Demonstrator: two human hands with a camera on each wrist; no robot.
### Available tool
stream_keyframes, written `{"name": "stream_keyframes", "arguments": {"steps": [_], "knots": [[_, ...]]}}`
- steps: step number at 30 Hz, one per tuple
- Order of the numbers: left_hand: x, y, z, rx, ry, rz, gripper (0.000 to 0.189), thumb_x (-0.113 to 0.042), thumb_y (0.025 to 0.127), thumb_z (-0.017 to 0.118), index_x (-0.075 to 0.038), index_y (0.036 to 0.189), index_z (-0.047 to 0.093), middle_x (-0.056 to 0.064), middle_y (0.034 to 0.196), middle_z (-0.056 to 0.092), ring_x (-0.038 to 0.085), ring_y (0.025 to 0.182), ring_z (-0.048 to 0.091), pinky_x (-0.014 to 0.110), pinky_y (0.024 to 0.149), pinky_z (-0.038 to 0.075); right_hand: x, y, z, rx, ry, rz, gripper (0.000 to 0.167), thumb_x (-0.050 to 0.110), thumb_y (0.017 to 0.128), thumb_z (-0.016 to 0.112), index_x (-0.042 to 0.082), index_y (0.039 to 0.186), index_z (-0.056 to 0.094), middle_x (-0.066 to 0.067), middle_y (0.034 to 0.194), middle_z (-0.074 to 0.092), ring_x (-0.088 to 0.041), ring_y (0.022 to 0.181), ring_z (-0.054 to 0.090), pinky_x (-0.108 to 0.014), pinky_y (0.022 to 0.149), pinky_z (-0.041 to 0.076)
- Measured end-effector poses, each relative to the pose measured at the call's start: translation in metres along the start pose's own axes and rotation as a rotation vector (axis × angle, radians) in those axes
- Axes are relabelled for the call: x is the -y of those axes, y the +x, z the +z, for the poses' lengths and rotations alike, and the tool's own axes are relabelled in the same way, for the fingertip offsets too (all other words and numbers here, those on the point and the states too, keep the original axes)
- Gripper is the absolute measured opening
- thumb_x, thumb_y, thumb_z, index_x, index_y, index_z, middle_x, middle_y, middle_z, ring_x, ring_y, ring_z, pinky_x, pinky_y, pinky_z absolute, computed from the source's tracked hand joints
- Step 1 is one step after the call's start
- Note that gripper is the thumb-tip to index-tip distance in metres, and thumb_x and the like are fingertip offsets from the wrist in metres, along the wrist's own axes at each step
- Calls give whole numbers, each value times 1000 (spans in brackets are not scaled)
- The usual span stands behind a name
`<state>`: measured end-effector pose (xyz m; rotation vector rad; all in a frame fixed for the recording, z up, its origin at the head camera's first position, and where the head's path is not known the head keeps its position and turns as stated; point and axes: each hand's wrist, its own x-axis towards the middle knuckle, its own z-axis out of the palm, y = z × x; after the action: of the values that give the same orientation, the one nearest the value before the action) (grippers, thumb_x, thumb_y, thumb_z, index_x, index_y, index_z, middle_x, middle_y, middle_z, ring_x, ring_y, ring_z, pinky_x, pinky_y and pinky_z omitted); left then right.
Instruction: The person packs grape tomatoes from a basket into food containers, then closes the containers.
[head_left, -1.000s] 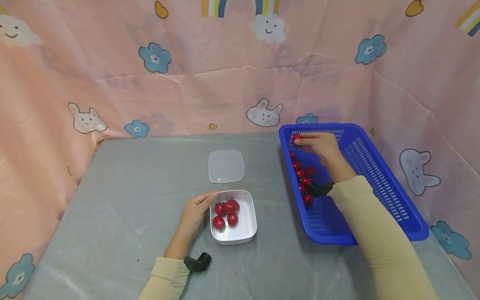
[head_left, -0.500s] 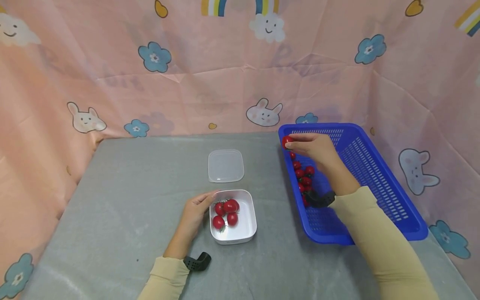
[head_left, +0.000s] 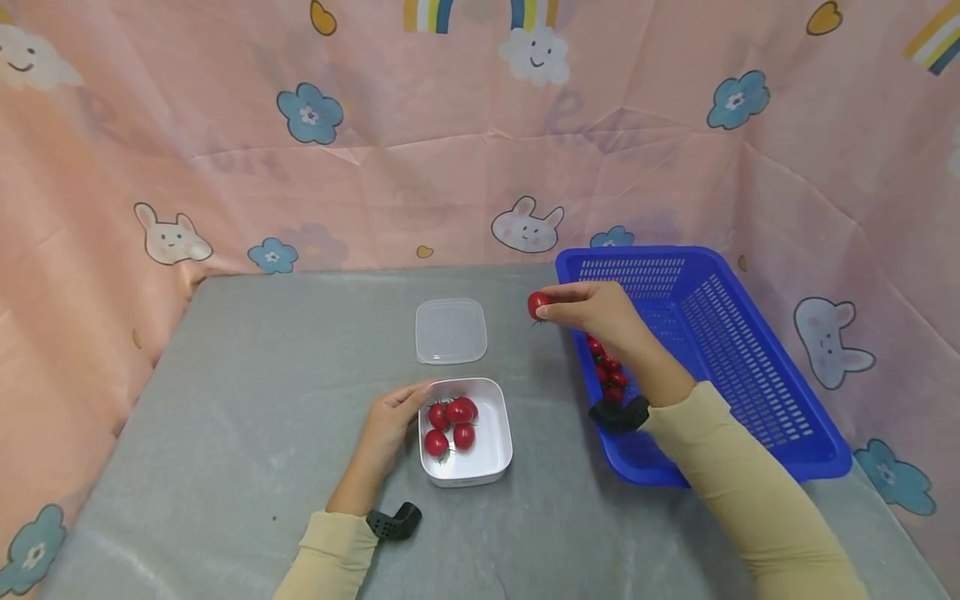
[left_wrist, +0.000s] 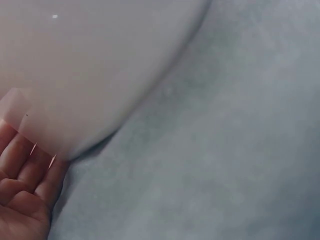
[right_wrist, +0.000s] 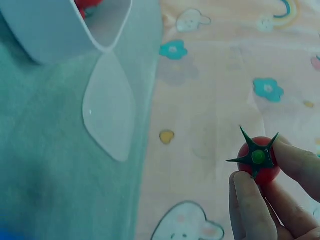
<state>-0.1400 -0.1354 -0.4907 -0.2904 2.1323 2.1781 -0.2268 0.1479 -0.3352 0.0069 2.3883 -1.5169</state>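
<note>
grey table point(head_left: 247, 358), tomato point(head_left: 536, 304) — in right hand point(head_left: 597, 315), fingertip-pinched

The head view looks forward and down from above the near side of the counter point(head_left: 300, 350), standing back far enough to include both hands' work, the blue basket point(head_left: 765, 375) and the printed cloth point(head_left: 420, 125) beyond. The left wrist view sits very close by the left grip point(head_left: 382, 427), aimed at the white box point(head_left: 465, 482), whose blurred wall fills its upper left. The right wrist view looks closely past the right grip point(head_left: 607, 312), rolled sideways so the counter lies left and the cloth right; it shares the box, clear lid point(head_left: 452, 332) and held tomato point(head_left: 537, 305) with the head view.
</note>
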Motion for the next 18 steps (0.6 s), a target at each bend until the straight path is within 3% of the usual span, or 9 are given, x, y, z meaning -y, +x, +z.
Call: {"name": "stream_keyframes", "arguments": {"steps": [9, 18], "knots": [[-2, -1, 0, 1, 5, 6, 34, -20, 95, 66, 3, 119, 70, 14, 123, 71, 16, 120, 62, 42, 111, 43, 2, -3, 30, 30, -19, -23, 46, 27, 85, 79, 9, 126, 69, -14, 127, 69, -30, 123, 59, -52, 110, 42], [-1, 1, 1, -2, 5, 3, 33, -20, 96, 65, 3, 118, 70, 15, 121, 71, 7, 111, 63, 42, 109, 44, 3, -10, 61, 119, -52, -44, 43, 25, 84, 80, 10, 123, 71, -12, 118, 73, -29, 116, 64, -50, 103, 48]]}}
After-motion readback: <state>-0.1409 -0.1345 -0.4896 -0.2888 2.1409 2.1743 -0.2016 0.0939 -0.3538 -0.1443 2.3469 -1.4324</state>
